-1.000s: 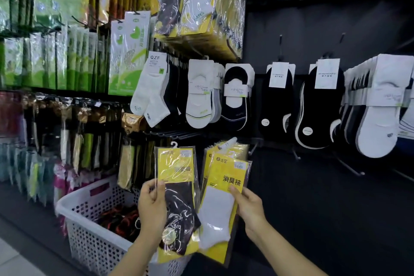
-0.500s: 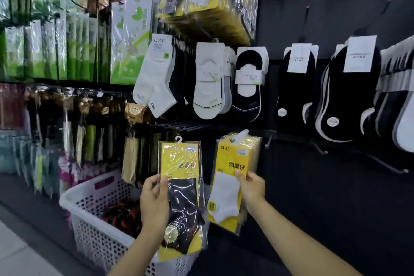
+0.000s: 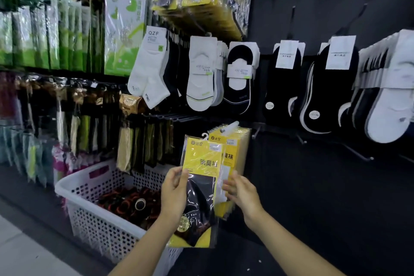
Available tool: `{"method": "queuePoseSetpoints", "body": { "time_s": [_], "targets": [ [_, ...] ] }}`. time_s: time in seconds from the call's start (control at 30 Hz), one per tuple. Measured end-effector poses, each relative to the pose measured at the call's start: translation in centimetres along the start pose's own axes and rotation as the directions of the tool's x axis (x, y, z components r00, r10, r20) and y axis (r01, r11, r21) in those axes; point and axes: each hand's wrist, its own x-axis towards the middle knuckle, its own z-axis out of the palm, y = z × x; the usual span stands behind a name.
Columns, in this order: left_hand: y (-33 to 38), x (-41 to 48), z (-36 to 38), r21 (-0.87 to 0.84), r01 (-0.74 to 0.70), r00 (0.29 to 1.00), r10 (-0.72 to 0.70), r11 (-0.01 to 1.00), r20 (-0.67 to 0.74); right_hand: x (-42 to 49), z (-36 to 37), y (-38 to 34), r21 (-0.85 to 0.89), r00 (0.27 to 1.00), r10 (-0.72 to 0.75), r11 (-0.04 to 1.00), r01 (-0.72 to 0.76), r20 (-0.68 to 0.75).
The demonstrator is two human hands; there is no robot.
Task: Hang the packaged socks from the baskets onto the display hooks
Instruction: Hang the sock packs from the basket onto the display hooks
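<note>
Black sock pack pinched in left hand; right hand loosely spread, contact unclear through blur. Recommended: steady pack, align hanger loop squarely before sliding on.

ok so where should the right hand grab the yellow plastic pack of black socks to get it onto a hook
Probably the upper right edge of the yellow plastic pack of black socks, pinched from the right, just below its white hanger hook. The pack is flat, thin and upright, and the left hand grips its left edge, so the right hand has that side free.
</note>
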Motion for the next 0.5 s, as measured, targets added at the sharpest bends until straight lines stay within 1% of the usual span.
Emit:
{"method": "queuePoseSetpoints", "body": {
  "time_s": [0.07, 0.1, 0.17, 0.27, 0.37, 0.5],
  "targets": [
    [0.4, -0.4, 0.9, 0.009, 0.004, 0.999, -0.004, 1.000, 0.038, -1.0, 0.4, -0.6, -0.060, 0.995, -0.002, 0.998, 0.008, 0.100],
    [0.6, -0.6, 1.3, 0.009, 0.006, 0.999, -0.007, 1.000, 0.051, -1.3, 0.5, -0.7, -0.102, 0.994, -0.016, 0.994, 0.027, 0.112],
    [0.9, -0.8, 1.8, 0.020, 0.010, 0.998, -0.012, 1.000, 0.068, -1.7, 0.5, -0.8, -0.137, 0.996, -0.066, 0.988, 0.074, 0.061],
    [1.2, -0.9, 2.2, 0.016, 0.010, 0.992, -0.012, 1.000, 0.125, -1.8, 0.0, -1.1, -0.084, 0.988, -0.152, 0.985, 0.150, -0.022],
    [1.3, -0.9, 2.4, 0.024, 0.013, 0.979, -0.018, 1.000, 0.203, -1.2, -0.3, -1.5, -0.067, 0.984, -0.157, 0.986, 0.151, -0.082],
    [0.9, -0.3, 2.8, 0.068, 0.040, 0.977, -0.053, 0.997, 0.209, 0.3, -0.2, -1.8, -0.090, 0.983, -0.143, 0.987, 0.133, -0.113]
  ]
}}
